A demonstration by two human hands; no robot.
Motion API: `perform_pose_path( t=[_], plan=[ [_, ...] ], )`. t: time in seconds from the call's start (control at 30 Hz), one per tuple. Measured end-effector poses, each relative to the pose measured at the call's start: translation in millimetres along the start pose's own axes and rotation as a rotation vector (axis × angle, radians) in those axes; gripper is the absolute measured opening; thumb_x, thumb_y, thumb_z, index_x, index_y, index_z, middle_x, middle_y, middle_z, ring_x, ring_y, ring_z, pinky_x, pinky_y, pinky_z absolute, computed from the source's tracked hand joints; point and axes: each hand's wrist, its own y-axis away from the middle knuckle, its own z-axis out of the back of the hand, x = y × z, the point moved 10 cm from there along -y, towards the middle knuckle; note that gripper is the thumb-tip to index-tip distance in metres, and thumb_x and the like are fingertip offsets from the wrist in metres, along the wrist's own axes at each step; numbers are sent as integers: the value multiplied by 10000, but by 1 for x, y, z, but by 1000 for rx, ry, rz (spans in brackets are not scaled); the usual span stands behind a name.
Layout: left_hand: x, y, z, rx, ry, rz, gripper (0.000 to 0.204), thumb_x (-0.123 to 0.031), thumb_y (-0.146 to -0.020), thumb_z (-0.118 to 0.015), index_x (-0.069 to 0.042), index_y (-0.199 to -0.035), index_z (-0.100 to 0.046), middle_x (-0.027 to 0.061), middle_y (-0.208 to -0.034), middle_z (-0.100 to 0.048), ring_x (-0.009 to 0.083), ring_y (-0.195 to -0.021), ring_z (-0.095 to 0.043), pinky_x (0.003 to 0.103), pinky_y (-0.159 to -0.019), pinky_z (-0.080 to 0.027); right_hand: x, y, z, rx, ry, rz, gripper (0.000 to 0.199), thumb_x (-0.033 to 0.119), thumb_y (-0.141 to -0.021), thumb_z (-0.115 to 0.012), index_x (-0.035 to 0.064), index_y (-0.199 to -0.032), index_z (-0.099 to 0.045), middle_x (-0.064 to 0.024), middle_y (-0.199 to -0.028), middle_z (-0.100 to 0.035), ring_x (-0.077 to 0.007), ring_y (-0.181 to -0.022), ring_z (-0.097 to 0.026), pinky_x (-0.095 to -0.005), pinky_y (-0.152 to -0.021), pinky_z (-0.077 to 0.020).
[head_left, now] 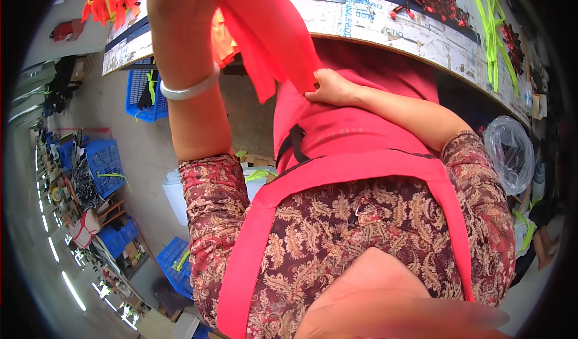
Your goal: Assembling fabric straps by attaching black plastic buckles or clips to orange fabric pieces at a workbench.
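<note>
Now right hand [330,88] pinches red fabric [265,32]; left hand out of view.

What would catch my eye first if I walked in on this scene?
Bright red fabric fills the top middle, hanging down from above, where the raised left arm wears a silver bangle. The right hand pinches the cloth at mid-frame, above a red apron over a paisley blouse.

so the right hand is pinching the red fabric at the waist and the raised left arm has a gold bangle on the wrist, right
Not quite: the bangle on the raised left arm is silver, not gold. The head view shows it plainly. The rest holds: the right hand pinches the red fabric at the waist.
</note>
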Motion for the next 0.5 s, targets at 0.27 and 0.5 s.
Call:
perform_pose_path(
  t=[0.27, 0.5],
  plan=[
    [2, 95, 98, -554, -1392, 213, 100, -76, -814, -727, -23, -848, -649, -17, -643, -559, 67, -526, -500, 219, -467, -372, 19, -4, 68, 68, 203, 28, 179, 141, -885, -609, 32, -1022, -645, -122, -924, -678, -234, -846, -658, -331, -785, -509],
    [31, 123, 146, -648, -1269, 304, 94, -70, -817, -725, -41, -839, -638, -37, -663, -540, 51, -538, -466, 218, -475, -355, 161, 9, 134, -381, 228, 458, 131, 46, -867, -653, 7, -992, -660, -75, -893, -649, -153, -799, -622, -271, -708, -496]
  ],
)
